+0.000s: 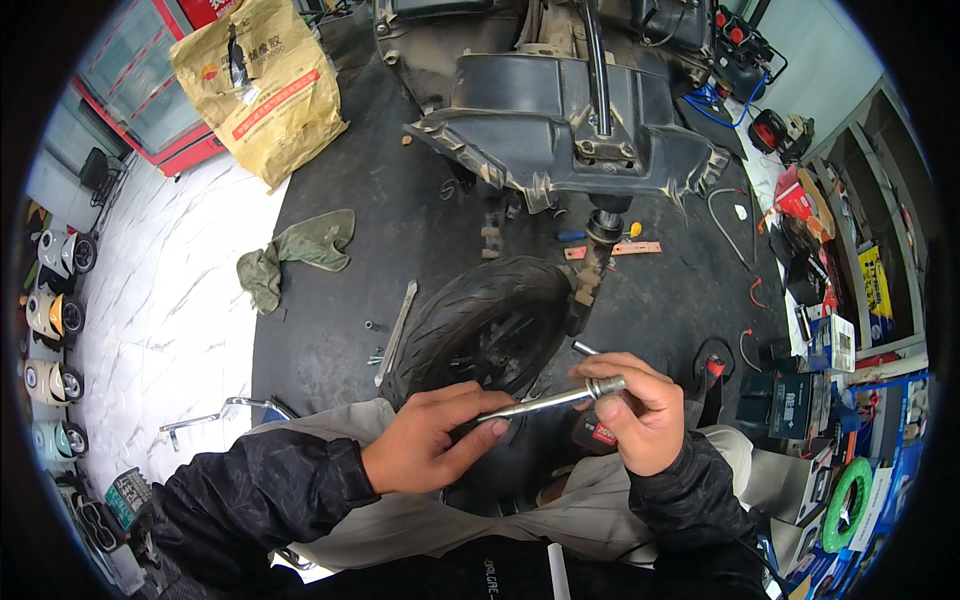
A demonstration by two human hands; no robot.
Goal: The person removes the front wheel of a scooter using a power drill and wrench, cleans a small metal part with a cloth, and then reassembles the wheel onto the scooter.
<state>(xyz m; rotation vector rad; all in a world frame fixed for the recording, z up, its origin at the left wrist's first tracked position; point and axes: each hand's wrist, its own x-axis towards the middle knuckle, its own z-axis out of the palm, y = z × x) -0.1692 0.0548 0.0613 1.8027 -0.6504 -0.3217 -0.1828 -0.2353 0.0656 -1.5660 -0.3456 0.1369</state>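
Between my two hands lies a slim metal rod (548, 404) with a thicker, collared end, like a wheel axle. My left hand (430, 438) pinches its thin left end between thumb and fingers. At the collared end, my right hand (645, 415) grips with thumb and curled fingers. A short metal tube (585, 348) shows just beyond my right fingertips; whether it touches them I cannot tell. Under that hand is a black and red battery-like block (598, 433), partly hidden. Just beyond my hands a black-tyred wheel (490, 310) leans beside a fork leg (597, 262).
The scooter's dark plastic body (560, 120) stands ahead. On the dark mat are a green rag (300, 250), a long flat tool (397, 333), a red strip (625, 250) and small bolts (375, 358). A yellow sack (262, 95) is far left; parts and boxes (775, 405) crowd the right.
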